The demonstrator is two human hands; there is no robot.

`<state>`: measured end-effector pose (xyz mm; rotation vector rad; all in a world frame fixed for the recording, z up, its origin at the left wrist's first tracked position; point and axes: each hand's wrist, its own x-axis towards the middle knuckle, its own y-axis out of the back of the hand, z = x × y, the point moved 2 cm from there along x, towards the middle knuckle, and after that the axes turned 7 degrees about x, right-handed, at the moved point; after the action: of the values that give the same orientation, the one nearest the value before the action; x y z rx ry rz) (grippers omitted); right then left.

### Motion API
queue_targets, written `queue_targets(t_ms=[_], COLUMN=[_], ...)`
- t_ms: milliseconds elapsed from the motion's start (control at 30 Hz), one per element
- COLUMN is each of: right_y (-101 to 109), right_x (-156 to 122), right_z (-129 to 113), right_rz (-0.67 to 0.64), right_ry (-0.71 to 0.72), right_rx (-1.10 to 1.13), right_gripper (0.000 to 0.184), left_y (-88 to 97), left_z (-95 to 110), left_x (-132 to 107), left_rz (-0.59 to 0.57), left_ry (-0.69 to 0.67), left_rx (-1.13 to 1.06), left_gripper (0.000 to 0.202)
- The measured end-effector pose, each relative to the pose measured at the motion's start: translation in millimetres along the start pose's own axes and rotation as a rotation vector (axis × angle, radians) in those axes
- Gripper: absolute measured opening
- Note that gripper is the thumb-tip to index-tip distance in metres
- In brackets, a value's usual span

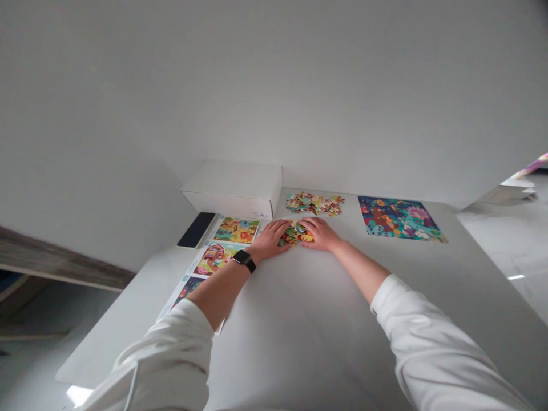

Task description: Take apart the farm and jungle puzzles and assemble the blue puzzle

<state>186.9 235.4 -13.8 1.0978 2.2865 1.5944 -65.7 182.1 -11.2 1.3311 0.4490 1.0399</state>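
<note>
A pile of colourful jigsaw puzzle pieces [293, 233] lies on the table between my two hands. My left hand [270, 238] rests against its left side, fingers stretched out and curved a little over the edge. From the other side my right hand [319, 234] touches the pile, its fingers also extended and slightly bent. The hands cup the heap together, and neither is closed round a single piece. Part of the pile is hidden under the fingers. Just behind it sits a second heap of puzzle pieces [314, 203].
A white box [233, 188] stands by the wall at the back left. Before it lie a dark-screened phone [196, 230] and a printed sheet with several pictures [214, 258], partly under my left arm. A colourful picture [400, 218] lies right on the white table [299, 337].
</note>
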Motion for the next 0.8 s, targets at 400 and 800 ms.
queue_targets(t_ms=[400, 800], right_y=[-8.0, -13.5], right_x=[17.1, 12.0], right_z=[15.9, 13.3], right_rz=[0.052, 0.085], right_ry=[-0.005, 0.0], right_rx=[-0.031, -0.019], right_gripper=[0.083, 0.079], left_y=[6.3, 4.2], left_z=[-23.8, -32.5], left_x=[8.5, 13.9], left_rz=[0.07, 0.073], left_ry=[-0.066, -0.095], left_rx=[0.015, 0.073], left_gripper=[0.063, 0.069])
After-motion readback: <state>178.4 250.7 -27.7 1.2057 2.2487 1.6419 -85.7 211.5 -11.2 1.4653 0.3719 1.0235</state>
